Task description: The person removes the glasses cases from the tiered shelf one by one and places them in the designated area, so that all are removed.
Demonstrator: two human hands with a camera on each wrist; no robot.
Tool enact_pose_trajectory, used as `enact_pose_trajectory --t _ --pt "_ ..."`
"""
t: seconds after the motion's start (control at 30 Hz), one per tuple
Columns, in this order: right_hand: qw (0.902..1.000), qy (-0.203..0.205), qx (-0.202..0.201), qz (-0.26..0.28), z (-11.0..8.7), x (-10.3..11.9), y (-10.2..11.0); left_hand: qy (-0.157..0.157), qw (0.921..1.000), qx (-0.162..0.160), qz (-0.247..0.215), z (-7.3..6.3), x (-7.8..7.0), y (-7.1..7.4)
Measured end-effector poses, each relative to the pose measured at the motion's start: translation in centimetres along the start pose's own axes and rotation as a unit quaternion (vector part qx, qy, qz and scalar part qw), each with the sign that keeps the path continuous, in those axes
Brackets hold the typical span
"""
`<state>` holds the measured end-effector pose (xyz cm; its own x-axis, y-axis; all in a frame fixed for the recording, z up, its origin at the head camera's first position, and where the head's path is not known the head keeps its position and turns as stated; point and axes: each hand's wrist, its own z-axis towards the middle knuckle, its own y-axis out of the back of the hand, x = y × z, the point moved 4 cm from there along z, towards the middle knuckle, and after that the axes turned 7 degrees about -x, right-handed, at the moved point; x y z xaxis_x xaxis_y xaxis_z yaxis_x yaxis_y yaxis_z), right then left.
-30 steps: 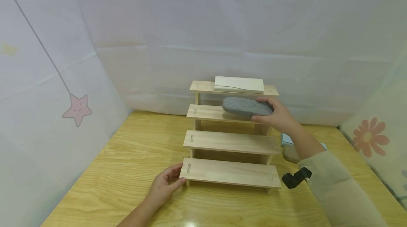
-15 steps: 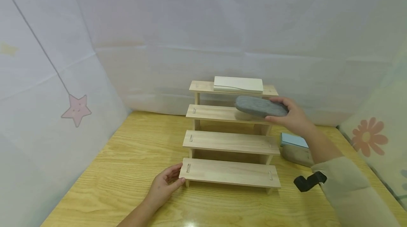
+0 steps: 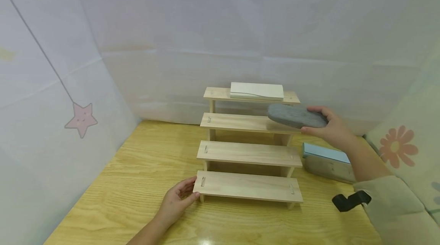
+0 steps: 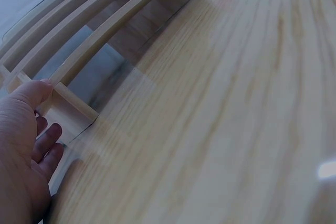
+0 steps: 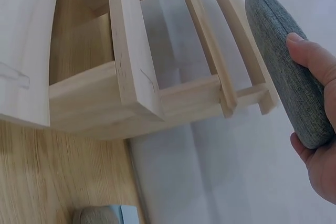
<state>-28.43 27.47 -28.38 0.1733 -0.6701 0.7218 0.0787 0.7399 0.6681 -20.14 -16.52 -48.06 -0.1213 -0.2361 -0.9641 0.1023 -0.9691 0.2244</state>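
Observation:
My right hand (image 3: 331, 130) grips one end of a grey fabric glasses case (image 3: 292, 116), thumb on one side and fingers on the other. The case is held in the air, overlapping the right end of the second-highest shelf in the head view. Seen from the right wrist, the glasses case (image 5: 283, 66) hangs apart from the wooden display rack (image 5: 136, 77). My left hand (image 3: 177, 201) holds the left end of the lowest step of the four-tier rack (image 3: 247, 186). In the left wrist view, its thumb lies at the step's front corner (image 4: 58, 80).
A white case (image 3: 256, 91) with a flap lies on the top shelf. Right of the rack, a light-blue case (image 3: 324, 152) and a brownish case (image 3: 326, 168) lie on the wooden table (image 3: 144, 161). Printed cloth (image 3: 192, 27) hangs behind.
My right hand has moved to the right with the grey glasses case, from over the second-highest shelf towards its right end. The blue and brownish cases show more now. My left hand stays put.

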Motion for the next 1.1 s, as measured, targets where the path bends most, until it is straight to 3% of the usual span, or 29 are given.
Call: enact_pose_trajectory --t 0.17,0.5,0.83,1.1 --pt "0.9999 -0.004 -0.005 -0.012 -0.6 -0.8 1.1 -0.001 1.0000 0.001 -0.007 0.0 0.0 0.0" --pt "0.9971 -0.004 -0.052 -0.055 -2.4 -3.4 3.6 0.003 1.0000 0.004 -0.004 0.1 0.1 -0.1" --pt "0.9966 -0.030 -0.055 -0.054 -4.0 -6.2 5.4 0.008 1.0000 0.002 -0.005 0.0 0.2 -0.1" --pt "0.9941 -0.022 -0.094 -0.049 -5.2 -7.7 5.8 -0.002 1.0000 0.001 0.002 0.0 0.0 0.0"
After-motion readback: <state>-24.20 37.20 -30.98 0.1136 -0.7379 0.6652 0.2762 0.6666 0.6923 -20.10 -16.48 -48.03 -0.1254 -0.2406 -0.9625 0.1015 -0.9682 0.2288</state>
